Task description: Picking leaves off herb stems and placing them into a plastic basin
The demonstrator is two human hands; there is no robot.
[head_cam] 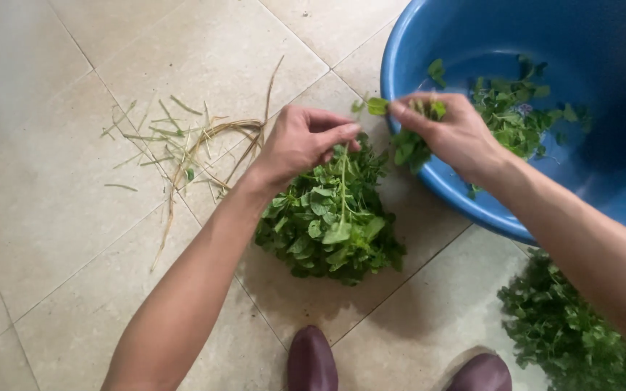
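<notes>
My left hand (300, 141) pinches a thin green stem (343, 181) that hangs down over a bunch of leafy green herbs (331, 217) lying on the tiled floor. My right hand (452, 130) grips a small tuft of plucked leaves (409, 148) at the rim of a large blue plastic basin (472, 210). The two hands are close together, just above the bunch. Inside the basin lies a loose heap of picked leaves (516, 116).
Bare stems and dry stalks (190, 141) are scattered on the beige tiles to the left. Another pile of leafy herbs (570, 333) lies at the lower right. Two dark maroon shoe tips (313, 362) show at the bottom edge.
</notes>
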